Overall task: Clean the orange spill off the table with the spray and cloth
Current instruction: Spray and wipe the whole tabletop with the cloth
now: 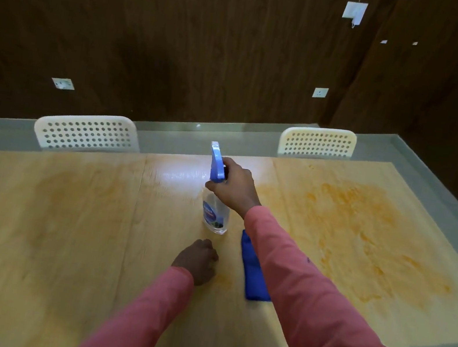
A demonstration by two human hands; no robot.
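The right hand [233, 187] has its fingers [213, 186] wrapped around the neck of the spray bottle [216, 201], which stands upright on the tabletop [60, 220]. The left hand [196, 261] rests just in front of the bottle, fingers curled in, holding nothing. A folded blue cloth [253, 272] lies right of the bottle, partly under the pink sleeve [307, 294]. The orange spill [369, 238] spreads farther right of the bottle. Two white perforated chairs [88, 133] stand beyond the bottle.

Two white perforated chairs [88, 131] [318, 142] stand at the far edge, dark wood-panelled wall [186, 28] with sockets [320, 92] behind
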